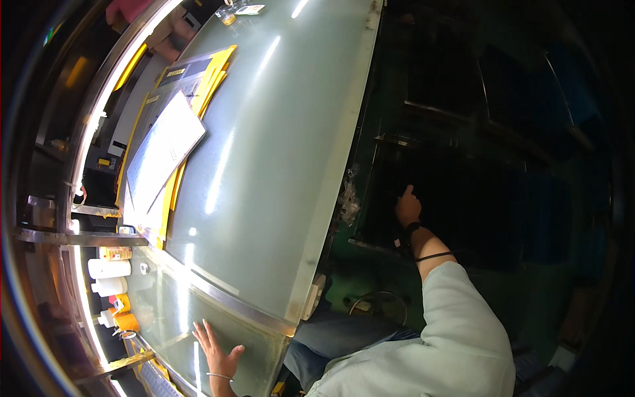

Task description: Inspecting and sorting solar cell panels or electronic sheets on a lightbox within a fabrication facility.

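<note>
At the near L end of the bench [271,165], your L hand [221,357] is open, fingers spread, palm down over the glassy top; can't tell if it's touching. Thin bracelet on that wrist. Just beyond it, a metal strip [225,298] crosses the bench. Your R hand [409,206] is off the bench's R side, over a dark area, fingers part-curled; can't tell if it's gripping anything, too dark. Dark band on that wrist, another cord further up the forearm. Crumpled clear plastic [348,200] is near that hand, to its L, by the bench edge.

To the L, a white bottle [110,268] stands in a row w/ other containers, incl. an orange one [126,322]. Further off on the L, a pale sheet [177,129] lies at an angle atop yellow folders [215,79]. Far end: small glass container [228,18] w/ amber contents.
</note>
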A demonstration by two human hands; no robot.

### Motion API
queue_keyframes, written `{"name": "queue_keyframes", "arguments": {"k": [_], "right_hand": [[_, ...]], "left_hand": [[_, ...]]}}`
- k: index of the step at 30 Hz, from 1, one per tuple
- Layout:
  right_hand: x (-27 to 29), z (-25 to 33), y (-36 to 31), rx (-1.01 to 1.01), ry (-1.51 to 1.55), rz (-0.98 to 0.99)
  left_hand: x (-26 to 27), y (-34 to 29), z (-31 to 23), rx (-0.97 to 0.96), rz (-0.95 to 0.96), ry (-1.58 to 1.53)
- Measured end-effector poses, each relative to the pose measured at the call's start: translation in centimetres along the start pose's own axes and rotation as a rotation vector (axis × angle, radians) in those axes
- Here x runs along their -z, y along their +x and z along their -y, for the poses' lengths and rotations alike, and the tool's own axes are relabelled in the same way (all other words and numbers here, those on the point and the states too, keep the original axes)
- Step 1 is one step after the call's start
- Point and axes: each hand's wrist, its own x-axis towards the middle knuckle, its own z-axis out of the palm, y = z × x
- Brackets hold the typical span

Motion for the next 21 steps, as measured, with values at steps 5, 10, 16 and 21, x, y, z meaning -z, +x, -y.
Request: {"name": "queue_keyframes", "arguments": {"k": [5,10,16,21], "right_hand": [[-0.6,1.0,0.7,0.066,-0.076,-0.043],[-1.7,0.9,1.8,-0.080,-0.101,-0.125],[-1.8,-0.1,1.6,-0.082,-0.183,0.051],[1.0,1.9,0.0,0.082,-0.091,0.043]], "left_hand": [[0.0,0.0,-0.1,0.029,0.014,0.005],[0.0,-0.1,0.0,-0.006,-0.008,-0.026],[-0.4,0.1,0.4,-0.021,-0.002,-0.021],[-0.7,0.0,1.1,-0.017,0.003,-0.011]]}}
